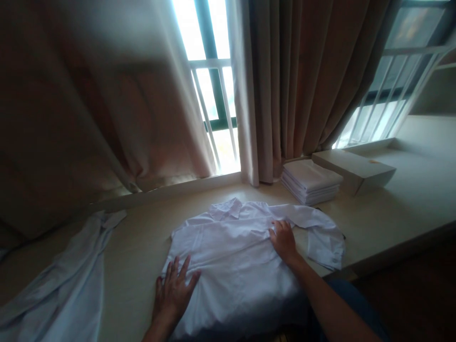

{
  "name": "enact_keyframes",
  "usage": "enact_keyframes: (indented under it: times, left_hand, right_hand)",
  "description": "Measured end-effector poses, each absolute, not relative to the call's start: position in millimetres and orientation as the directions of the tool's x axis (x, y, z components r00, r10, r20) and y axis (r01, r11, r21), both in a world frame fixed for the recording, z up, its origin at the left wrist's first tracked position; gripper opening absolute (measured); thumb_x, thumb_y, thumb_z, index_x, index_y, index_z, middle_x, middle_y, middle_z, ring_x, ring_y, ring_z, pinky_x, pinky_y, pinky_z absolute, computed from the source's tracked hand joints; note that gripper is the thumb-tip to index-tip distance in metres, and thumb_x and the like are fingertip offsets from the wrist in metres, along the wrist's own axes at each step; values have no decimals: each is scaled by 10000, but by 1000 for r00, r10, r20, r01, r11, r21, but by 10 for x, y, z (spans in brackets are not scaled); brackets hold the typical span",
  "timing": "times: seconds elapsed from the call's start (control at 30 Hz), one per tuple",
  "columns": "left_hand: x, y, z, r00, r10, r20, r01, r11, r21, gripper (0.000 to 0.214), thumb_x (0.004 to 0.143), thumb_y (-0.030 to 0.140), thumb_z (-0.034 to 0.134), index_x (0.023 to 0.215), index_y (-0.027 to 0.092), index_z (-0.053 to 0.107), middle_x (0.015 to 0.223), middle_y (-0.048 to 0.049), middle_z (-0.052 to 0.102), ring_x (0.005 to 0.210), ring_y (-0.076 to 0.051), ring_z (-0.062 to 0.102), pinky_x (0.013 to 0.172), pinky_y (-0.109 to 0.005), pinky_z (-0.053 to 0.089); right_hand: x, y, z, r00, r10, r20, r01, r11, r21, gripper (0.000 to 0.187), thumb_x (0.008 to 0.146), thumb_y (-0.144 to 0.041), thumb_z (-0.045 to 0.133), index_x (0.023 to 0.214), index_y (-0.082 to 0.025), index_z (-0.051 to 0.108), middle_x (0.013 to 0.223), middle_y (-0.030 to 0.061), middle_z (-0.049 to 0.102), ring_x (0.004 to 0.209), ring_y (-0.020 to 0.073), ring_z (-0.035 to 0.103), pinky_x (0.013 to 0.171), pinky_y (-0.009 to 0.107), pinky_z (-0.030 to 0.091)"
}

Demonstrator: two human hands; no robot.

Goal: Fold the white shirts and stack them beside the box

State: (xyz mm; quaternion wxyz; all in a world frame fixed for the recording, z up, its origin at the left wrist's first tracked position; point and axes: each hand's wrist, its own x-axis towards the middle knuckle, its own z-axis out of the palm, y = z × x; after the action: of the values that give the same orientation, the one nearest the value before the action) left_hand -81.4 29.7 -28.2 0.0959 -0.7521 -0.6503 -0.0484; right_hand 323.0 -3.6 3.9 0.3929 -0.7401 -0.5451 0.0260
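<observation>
Left hand (173,287), 1 of 2: palm down, fingers spread, resting on the left part of the spread white collared cloth shirt (228,268); grips nothing. Right hand (285,242), 2 of 2: partly open, fingers slightly bent, touching the same shirt near its right shoulder; whether its fingertips pinch any cloth cannot be told.

Shirt count under the hands: 1, on the cream-coloured tabletop (137,261), collar toward the window side. Sleeves visible: 1, bent at right, cuff toward the near edge. Other sleeve not made out; lower part of shirt dim, running toward the bottom of the view.

Loose crumpled white cloth garment (71,285): 1, well apart at left, cut off by the frame; its type is unclear. Neat stack of folded white cloth pieces (313,178): 1, beyond the right sleeve; layers several, exact number not readable. Pale rectangular box (356,168): 1, just beside the stack, orange-brown mark on top, too blurred to read.

Bright barred windows (213,95): 2 openings, partly covered by beige-brown fabric curtains (302,71). Dark blue fabric (356,299), lower right: mostly hidden behind the right forearm.
</observation>
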Motion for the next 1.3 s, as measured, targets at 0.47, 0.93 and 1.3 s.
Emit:
enact_keyframes:
  times: [0.47,0.93,1.3]
  left_hand:
    - [-830,292,-274,175,967,183,983,-162,-83,664,887,639,254,1473,326,256,1567,-82,218,1449,-281,114,1097,-569,164]
    - [-806,277,-228,140,978,153,989,-132,-64,694,875,653,266,1481,318,226,1575,-71,194,1453,-275,90,1112,-559,136]
    - [-779,314,-234,103,983,153,990,-87,-112,701,878,624,286,1489,288,219,1573,-101,190,1450,-284,114,1110,-557,155]
  right_hand:
    - [2961,-273,-2,-210,949,233,916,274,-292,411,974,-353,380,1366,-285,480,1432,31,462,1364,234,337,1134,502,163]
    - [3104,-278,-65,28,921,388,949,97,-301,464,957,-430,418,1347,-190,497,1395,113,493,1331,263,384,1115,484,233]
    - [3956,-621,177,468,713,522,865,-250,-435,358,922,-308,402,1133,-114,616,1038,146,670,969,252,592,892,380,422]
